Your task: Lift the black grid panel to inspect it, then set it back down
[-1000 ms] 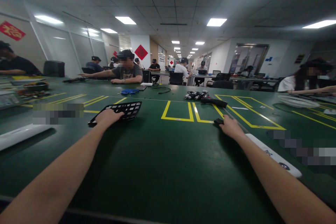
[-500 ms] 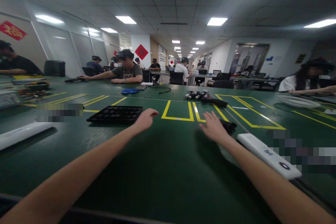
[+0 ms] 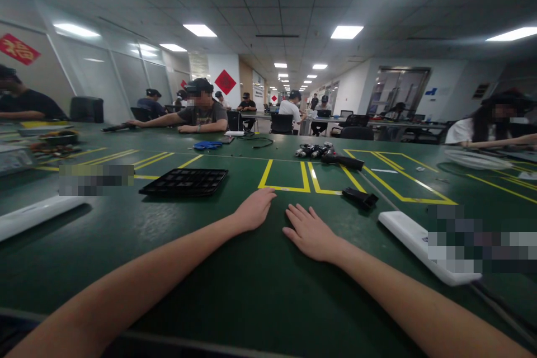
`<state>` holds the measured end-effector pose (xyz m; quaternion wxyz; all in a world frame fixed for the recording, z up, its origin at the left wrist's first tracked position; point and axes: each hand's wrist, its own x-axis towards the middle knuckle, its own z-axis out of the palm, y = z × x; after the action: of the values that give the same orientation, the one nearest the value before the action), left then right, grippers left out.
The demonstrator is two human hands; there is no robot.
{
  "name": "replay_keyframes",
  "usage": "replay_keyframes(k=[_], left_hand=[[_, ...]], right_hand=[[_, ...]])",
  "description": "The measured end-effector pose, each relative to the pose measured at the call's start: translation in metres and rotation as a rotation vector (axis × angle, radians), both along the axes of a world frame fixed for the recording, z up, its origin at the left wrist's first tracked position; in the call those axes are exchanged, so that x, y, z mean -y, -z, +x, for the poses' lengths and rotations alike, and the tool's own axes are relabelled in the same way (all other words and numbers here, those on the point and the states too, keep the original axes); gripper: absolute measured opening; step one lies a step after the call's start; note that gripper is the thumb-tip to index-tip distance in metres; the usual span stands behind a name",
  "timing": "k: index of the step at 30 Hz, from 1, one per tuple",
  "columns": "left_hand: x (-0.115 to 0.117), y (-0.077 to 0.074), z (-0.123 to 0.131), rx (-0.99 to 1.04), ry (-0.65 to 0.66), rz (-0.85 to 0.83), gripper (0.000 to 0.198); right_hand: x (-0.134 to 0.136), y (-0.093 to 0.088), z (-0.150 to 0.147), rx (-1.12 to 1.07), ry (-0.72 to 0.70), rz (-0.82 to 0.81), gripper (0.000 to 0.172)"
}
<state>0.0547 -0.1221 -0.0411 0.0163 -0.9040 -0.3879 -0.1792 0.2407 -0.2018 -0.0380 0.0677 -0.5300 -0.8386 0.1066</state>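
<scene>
My left hand (image 3: 254, 210) is over the green table (image 3: 235, 296), its fingers stretched out and pointing right, with nothing in it. To its left lies a black gridded tray (image 3: 184, 182). My right hand (image 3: 312, 234) is palm down at the table, fingers spread, and it holds nothing. A gap separates the two hands. Beyond the right hand, on its right side, is a small black object (image 3: 359, 198) whose kind I cannot make out. Yellow tape outlines (image 3: 308, 178) mark the table just past both hands.
A white power strip (image 3: 419, 240) with a cable lies at right, partly blurred out. Farther back are a bundle of dark cables and metal parts (image 3: 314, 150), a black cylinder (image 3: 344, 162) and a blue item (image 3: 207, 146). Another long white object (image 3: 37, 213) is at left. Several people sit around.
Both hands have come closer together. The left moved right and nearer; the right moved left and nearer, uncovering the small black object. The tray stayed put.
</scene>
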Motion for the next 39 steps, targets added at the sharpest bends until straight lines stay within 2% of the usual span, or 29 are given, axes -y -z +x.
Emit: replay_keyframes(k=[4, 8, 11, 13, 15, 19, 21, 23, 26, 29, 32, 36, 39], left_hand=[[0.030, -0.010, 0.009, 0.001, 0.096, 0.129, 0.033], [0.063, -0.016, 0.024, -0.061, 0.271, 0.030, 0.035], [0.075, -0.013, 0.028, -0.057, 0.275, -0.038, 0.046], [0.076, -0.011, 0.027, -0.080, 0.272, -0.068, 0.050], [0.075, -0.010, 0.025, -0.123, 0.295, -0.088, 0.046], [0.068, -0.013, 0.022, -0.142, 0.292, -0.022, 0.037], [0.061, -0.017, 0.020, -0.159, 0.217, 0.049, 0.033], [0.049, -0.020, 0.016, -0.187, 0.099, 0.112, 0.029], [0.029, -0.021, 0.006, -0.183, -0.075, 0.139, 0.029], [0.013, -0.018, -0.002, -0.186, -0.158, 0.078, 0.027], [0.003, -0.015, -0.006, -0.230, -0.147, 0.012, 0.023], [-0.004, -0.014, -0.012, -0.278, -0.057, -0.007, 0.020], [-0.008, -0.015, -0.017, -0.220, -0.021, -0.031, 0.024]], right_hand=[[0.002, 0.002, 0.001, -0.002, -0.010, 0.041, 0.066], [0.002, 0.003, 0.003, 0.020, -0.038, 0.074, 0.058], [-0.004, -0.004, 0.013, 0.065, -0.101, 0.064, 0.052], [-0.013, -0.012, 0.029, 0.096, -0.083, 0.087, 0.047], [-0.024, -0.021, 0.052, 0.135, 0.067, 0.165, 0.046], [-0.041, -0.024, 0.109, 0.302, 0.541, 0.378, 0.042], [-0.044, -0.017, 0.132, 0.354, 0.708, 0.324, 0.040], [-0.046, -0.008, 0.147, 0.341, 0.817, 0.229, 0.041], [-0.047, 0.002, 0.154, 0.309, 0.860, 0.144, 0.044], [-0.048, 0.005, 0.154, 0.301, 0.854, 0.127, 0.043], [-0.048, 0.005, 0.154, 0.287, 0.848, 0.118, 0.042], [-0.047, 0.004, 0.155, 0.275, 0.843, 0.117, 0.041], [-0.046, 0.004, 0.155, 0.274, 0.840, 0.115, 0.041]])
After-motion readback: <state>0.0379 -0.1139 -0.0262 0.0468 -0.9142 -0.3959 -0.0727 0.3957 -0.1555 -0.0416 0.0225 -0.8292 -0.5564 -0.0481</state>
